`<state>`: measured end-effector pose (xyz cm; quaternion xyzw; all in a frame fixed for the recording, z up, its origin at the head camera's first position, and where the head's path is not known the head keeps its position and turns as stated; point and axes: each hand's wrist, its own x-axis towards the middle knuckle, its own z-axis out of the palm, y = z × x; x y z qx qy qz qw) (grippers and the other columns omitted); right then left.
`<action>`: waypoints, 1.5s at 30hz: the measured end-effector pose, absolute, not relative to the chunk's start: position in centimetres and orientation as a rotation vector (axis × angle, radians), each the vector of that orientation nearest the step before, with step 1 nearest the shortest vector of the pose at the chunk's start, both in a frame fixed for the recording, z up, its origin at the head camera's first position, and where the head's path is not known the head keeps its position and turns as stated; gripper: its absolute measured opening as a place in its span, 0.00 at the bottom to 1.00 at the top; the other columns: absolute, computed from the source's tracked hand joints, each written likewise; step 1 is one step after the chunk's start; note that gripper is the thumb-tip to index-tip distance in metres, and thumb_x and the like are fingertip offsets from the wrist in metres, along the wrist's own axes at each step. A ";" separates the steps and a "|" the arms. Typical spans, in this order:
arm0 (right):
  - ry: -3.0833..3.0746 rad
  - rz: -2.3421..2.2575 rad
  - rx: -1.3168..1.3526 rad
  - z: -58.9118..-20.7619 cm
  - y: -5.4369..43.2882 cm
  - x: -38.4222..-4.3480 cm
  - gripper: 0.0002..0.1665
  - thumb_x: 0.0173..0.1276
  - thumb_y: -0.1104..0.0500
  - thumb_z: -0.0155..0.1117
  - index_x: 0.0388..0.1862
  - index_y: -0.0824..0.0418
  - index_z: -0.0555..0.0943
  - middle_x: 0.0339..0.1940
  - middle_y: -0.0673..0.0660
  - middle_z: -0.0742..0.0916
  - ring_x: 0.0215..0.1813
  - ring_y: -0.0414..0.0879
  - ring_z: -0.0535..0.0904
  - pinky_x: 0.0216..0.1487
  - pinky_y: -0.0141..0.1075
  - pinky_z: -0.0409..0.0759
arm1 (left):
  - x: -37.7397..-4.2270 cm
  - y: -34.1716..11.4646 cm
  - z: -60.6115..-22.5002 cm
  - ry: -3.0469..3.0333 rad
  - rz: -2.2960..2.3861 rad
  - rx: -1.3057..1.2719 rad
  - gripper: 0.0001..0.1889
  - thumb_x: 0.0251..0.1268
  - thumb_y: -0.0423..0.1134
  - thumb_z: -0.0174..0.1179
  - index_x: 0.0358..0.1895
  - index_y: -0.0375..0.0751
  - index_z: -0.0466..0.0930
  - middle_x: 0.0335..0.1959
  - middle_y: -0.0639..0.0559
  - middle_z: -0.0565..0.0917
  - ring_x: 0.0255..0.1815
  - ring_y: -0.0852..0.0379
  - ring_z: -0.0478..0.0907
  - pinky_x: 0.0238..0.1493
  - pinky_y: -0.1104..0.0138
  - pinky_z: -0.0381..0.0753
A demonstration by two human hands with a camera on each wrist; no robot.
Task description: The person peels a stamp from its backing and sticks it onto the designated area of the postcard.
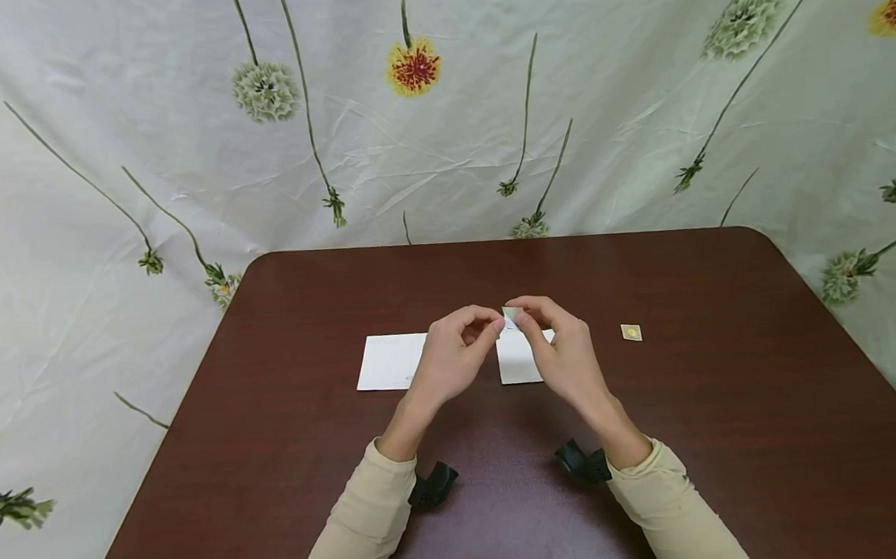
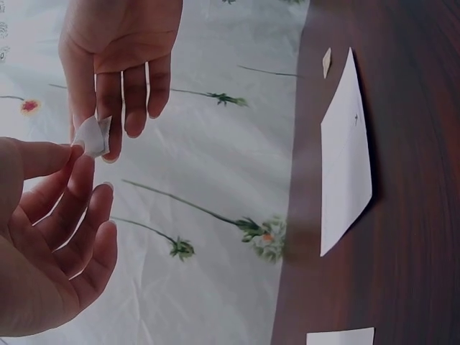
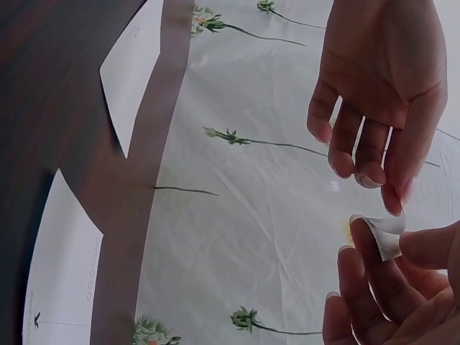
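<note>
Raised over the table, my left hand (image 1: 452,355) and right hand (image 1: 568,356) meet at a small stamp-like piece of paper (image 1: 511,314). The right thumb and index finger pinch its greyish square part. My left thumb and index finger pinch a white corner, and the piece curls between the two hands in the right wrist view (image 3: 389,228). The other fingers of both hands are loosely bent. Below lie two white paper cards: the left card (image 1: 388,362), partly behind my left hand, and the right card (image 1: 518,364), partly behind my right hand.
A small gold-toned square (image 1: 631,332) lies on the dark brown table (image 1: 750,409), right of the hands. A flower-printed cloth (image 1: 454,146) hangs behind the table. Black wrist straps (image 1: 433,486) sit at both sleeves. One card (image 3: 65,266) bears printed circles and a dotted line.
</note>
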<state>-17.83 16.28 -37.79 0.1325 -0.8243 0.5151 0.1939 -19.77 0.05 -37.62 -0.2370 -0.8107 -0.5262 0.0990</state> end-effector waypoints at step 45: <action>-2.200 1.049 0.539 -38.6 15.7 -18.2 0.10 0.64 0.68 0.65 0.44 0.64 0.83 0.34 0.56 0.87 0.30 0.48 0.78 0.28 0.40 0.70 | -19.6 -0.1 -37.5 -2.487 -1.479 -0.578 0.07 0.64 0.36 0.62 0.38 0.37 0.86 0.26 0.53 0.82 0.27 0.58 0.77 0.30 0.67 0.75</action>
